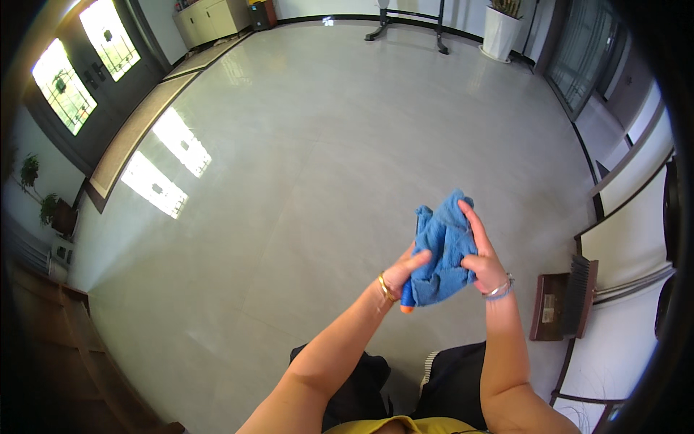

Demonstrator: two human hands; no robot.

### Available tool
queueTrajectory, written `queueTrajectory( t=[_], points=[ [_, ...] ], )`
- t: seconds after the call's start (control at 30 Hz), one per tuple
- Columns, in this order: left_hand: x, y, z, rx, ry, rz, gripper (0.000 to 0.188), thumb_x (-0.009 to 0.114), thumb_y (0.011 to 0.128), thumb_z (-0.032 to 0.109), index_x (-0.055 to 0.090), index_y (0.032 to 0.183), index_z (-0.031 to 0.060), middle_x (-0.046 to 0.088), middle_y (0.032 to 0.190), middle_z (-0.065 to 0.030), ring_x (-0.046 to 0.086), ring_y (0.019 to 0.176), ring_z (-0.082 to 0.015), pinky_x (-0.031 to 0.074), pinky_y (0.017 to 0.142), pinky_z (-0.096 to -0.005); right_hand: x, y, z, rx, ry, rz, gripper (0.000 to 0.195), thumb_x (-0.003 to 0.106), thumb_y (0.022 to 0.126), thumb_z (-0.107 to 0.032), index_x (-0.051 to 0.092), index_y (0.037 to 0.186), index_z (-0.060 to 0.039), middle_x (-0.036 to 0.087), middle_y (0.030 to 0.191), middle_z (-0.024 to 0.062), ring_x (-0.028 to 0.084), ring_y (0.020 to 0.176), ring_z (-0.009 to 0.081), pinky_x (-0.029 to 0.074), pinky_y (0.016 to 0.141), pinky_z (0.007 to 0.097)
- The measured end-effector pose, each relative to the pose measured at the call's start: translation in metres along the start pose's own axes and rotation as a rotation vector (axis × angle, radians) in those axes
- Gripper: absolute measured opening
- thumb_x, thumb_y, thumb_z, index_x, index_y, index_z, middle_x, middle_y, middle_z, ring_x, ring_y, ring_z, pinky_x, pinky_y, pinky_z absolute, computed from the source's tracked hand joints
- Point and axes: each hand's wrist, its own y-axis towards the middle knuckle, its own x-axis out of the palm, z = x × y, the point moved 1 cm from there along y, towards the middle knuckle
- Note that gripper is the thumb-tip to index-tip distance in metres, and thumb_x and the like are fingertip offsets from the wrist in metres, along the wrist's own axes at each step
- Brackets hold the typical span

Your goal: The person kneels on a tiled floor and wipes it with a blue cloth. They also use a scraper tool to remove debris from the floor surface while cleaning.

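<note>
A blue fluffy cloth (443,255) is held up between my two hands, right of the middle of the view. My left hand (406,267), with a gold bangle at its wrist, grips the cloth's left side together with a blue handle (406,297) that has an orange end. Most of that handle is hidden by the cloth and the hand. My right hand (484,257), with bracelets at the wrist, holds the cloth's right side, thumb in front and a finger stretched up along its edge.
Glossy grey floor (303,179) spreads ahead. A broom (580,297) and a dustpan (547,306) stand at the right wall. Double doors (97,81) with a mat (135,127) are at the upper left; a white planter (500,33) is at the far wall. Wooden shelving (76,347) stands lower left.
</note>
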Motion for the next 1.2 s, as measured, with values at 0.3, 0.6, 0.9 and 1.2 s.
queueTrajectory(
  t=[0.3, 0.6, 0.9, 1.2],
  points=[
    [0.019, 0.008, 0.022, -0.091, -0.013, 0.452, 0.057, 0.049, 0.079, 0.009, 0.032, 0.132, -0.0029, 0.05, 0.123, -0.0197, 0.054, 0.109, -0.0315, 0.046, 0.092, -0.0414, -0.024, 0.002, 0.003, -0.089, -0.221, 0.44, 0.061, 0.039, 0.065, 0.005, 0.048, 0.125, -0.0022, 0.049, 0.122, 0.0103, 0.045, 0.113, 0.0184, 0.032, 0.099, 0.028],
    [0.044, 0.003, 0.0, -0.169, -0.272, 0.556, 0.049, 0.052, 0.074, 0.011, 0.042, 0.121, 0.0004, 0.056, 0.085, -0.0106, 0.056, 0.058, -0.0167, 0.049, 0.05, -0.0255, -0.052, -0.022, -0.001, 0.272, -0.093, 0.489, 0.058, 0.065, 0.071, -0.003, 0.047, 0.126, -0.0008, 0.054, 0.114, 0.0111, 0.052, 0.104, 0.0197, 0.042, 0.091, 0.0304],
    [0.077, -0.019, -0.012, -0.155, -0.653, 0.549, 0.063, 0.051, 0.07, 0.011, 0.036, 0.129, -0.0061, 0.05, 0.123, -0.0235, 0.055, 0.106, -0.0358, 0.044, 0.094, -0.0442, -0.057, -0.065, 0.01, 0.665, 0.477, 0.502, 0.056, 0.061, 0.077, -0.019, 0.042, 0.124, 0.0052, 0.053, 0.118, 0.0149, 0.053, 0.106, 0.0252, 0.043, 0.093, 0.0367],
    [0.088, -0.081, -0.026, -0.137, -0.271, 0.903, 0.067, 0.053, 0.07, 0.02, 0.036, 0.131, -0.0027, 0.052, 0.12, -0.0218, 0.059, 0.092, -0.0339, 0.049, 0.08, -0.0434, -0.038, -0.111, 0.044, 0.547, 0.644, 0.409, 0.059, 0.062, 0.074, -0.005, 0.039, 0.128, 0.0019, 0.052, 0.122, 0.0144, 0.05, 0.114, 0.026, 0.041, 0.096, 0.0377]
  ],
)
